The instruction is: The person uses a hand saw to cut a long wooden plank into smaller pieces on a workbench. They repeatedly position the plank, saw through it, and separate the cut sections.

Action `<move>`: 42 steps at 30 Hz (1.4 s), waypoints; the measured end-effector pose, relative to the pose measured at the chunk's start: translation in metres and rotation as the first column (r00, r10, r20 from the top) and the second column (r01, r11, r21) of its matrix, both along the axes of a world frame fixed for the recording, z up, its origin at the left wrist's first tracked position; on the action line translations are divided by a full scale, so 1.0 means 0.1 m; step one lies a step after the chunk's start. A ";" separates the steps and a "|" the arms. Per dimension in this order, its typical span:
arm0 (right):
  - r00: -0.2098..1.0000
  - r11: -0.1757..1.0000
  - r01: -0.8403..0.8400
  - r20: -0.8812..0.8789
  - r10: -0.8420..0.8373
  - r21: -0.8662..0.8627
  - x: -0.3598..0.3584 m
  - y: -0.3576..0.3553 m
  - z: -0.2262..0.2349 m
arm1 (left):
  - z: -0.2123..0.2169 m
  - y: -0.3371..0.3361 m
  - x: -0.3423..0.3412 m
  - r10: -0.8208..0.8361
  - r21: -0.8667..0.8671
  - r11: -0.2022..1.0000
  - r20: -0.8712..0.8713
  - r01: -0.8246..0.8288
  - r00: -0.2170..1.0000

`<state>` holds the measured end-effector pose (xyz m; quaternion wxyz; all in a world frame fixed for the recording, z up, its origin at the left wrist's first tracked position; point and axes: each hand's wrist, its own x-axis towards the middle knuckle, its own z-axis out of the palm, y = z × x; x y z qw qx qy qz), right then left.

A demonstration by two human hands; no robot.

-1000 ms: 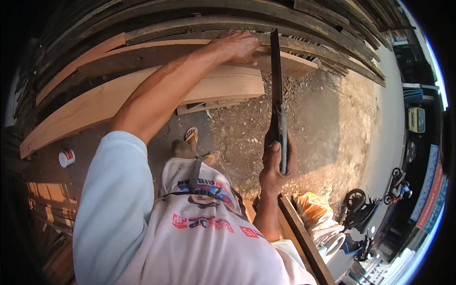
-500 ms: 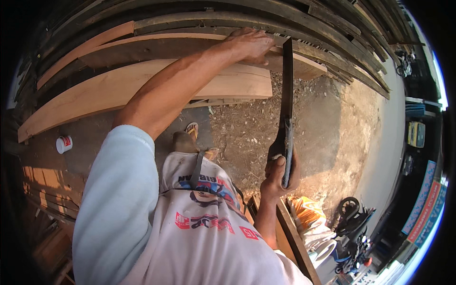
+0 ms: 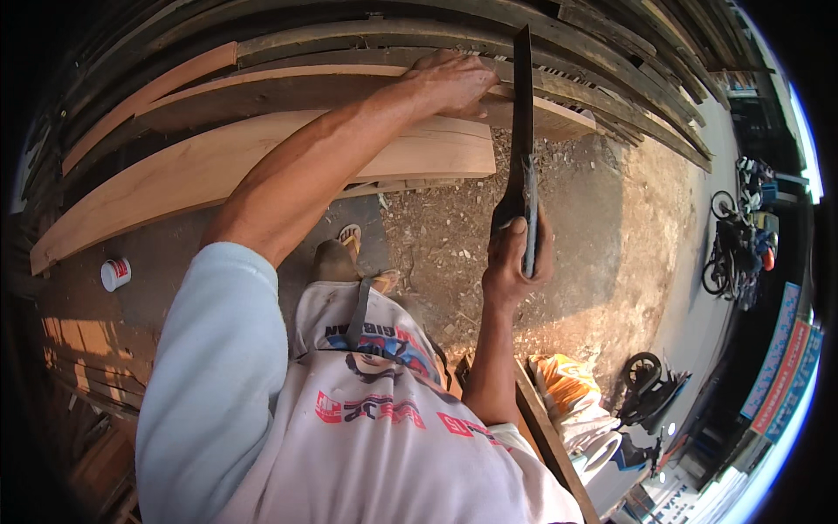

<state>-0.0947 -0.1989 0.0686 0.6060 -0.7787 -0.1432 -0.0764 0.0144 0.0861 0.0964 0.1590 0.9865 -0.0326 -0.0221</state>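
My left hand rests palm-down on the top edge of a pale wooden plank that lies in a stack of long boards. My right hand grips the handle of a long dark blade, like a machete or handsaw, held upright with its tip reaching up past the boards, just right of my left hand. My left arm stretches across the middle of the view. My feet in sandals stand on the ground below.
Dark weathered boards lie stacked behind the pale plank. A small white can sits on the ground at left. Wood chips cover the dirt. An orange and white sack and parked motorbikes are at right.
The blade in my right hand has moved up and slightly right, closer to the boards. My left hand stays pressed on the plank.
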 end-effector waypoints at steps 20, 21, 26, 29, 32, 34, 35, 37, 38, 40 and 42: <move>0.999 0.999 -0.031 0.032 0.030 0.031 -0.18 -0.19 -0.04 | 0.17 0.21 0.09 0.082 -0.013 0.996 -0.082 -0.084 0.993; 0.999 0.997 -0.036 0.040 0.033 0.075 -0.47 -0.35 -0.04 | 0.17 0.16 0.11 0.092 -0.002 0.996 -0.123 -0.093 0.988; 0.995 0.998 -0.046 0.090 0.041 0.048 0.20 0.15 -0.11 | 0.06 -0.02 -0.06 0.009 0.026 1.000 -0.003 -0.008 1.000; 0.993 0.998 -0.054 0.103 0.049 0.043 0.74 0.62 -0.02 | 0.23 -0.11 0.00 0.068 0.003 0.998 -0.121 -0.068 0.990; 0.997 0.997 -0.073 -0.011 0.073 0.017 0.17 0.15 0.06 | 0.12 0.14 -0.03 0.102 -0.020 0.995 -0.048 -0.103 0.994; 0.995 0.995 -0.066 -0.068 0.071 0.075 -0.39 -0.42 0.00 | 0.13 0.09 -0.03 0.138 -0.018 0.990 -0.105 -0.141 0.985; 0.985 0.986 -0.104 -0.123 0.120 0.132 -0.48 -0.50 0.07 | 0.23 0.01 -0.04 0.099 -0.009 0.995 -0.147 -0.101 0.984; 0.982 0.986 -0.090 -0.152 0.111 0.142 -0.53 -0.39 0.14 | 0.03 0.10 -0.08 0.073 0.049 0.996 -0.039 -0.071 0.997; 0.997 0.995 -0.069 -0.037 0.071 0.074 -0.17 -0.09 0.07 | -0.06 0.03 -0.04 0.043 0.049 0.998 0.035 -0.044 0.998; 0.966 0.998 0.023 0.260 -0.005 -0.064 0.48 0.33 -0.04 | -0.06 -0.11 0.05 0.030 0.023 0.999 0.073 -0.032 0.997; 0.994 0.999 -0.028 0.109 0.030 -0.024 0.52 0.37 0.04 | -0.01 0.01 0.08 0.083 0.050 0.995 0.004 -0.083 0.997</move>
